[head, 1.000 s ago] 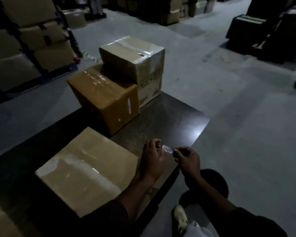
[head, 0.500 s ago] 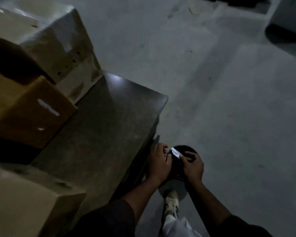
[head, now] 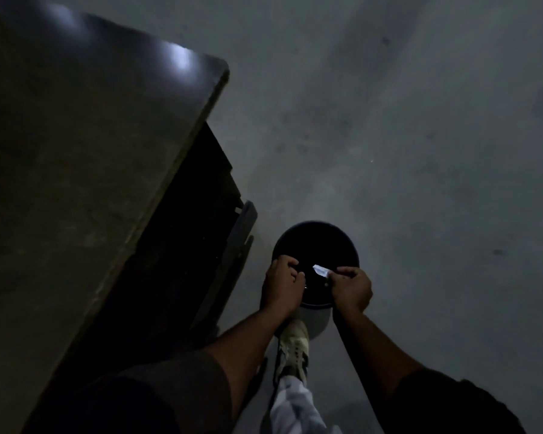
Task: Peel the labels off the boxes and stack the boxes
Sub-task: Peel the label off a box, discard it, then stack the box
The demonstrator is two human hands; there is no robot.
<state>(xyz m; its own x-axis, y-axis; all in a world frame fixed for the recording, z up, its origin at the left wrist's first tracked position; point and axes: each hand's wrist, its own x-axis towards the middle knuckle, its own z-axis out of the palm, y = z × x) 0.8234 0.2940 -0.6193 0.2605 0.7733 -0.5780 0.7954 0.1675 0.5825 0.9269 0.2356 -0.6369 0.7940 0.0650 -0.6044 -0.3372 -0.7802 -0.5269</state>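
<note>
Both hands hang over a round dark bin (head: 315,242). The right hand (head: 351,288) pinches a small white label (head: 321,270) at its fingertips, just beside the left hand (head: 281,285), whose fingers are curled with nothing visibly in them. Left of them stands the dark desk (head: 76,158); beyond lies grey concrete floor (head: 420,136).

**Surfaces and finishes**

A small white label (head: 321,270), papery, juts from the right hand's fingertips (head: 336,275). Below the fingers, a round bin (head: 317,238) looks dark and smooth. The table (head: 76,151) is dark, with glossy highlights. The floor (head: 420,151) is matt grey concrete.
</note>
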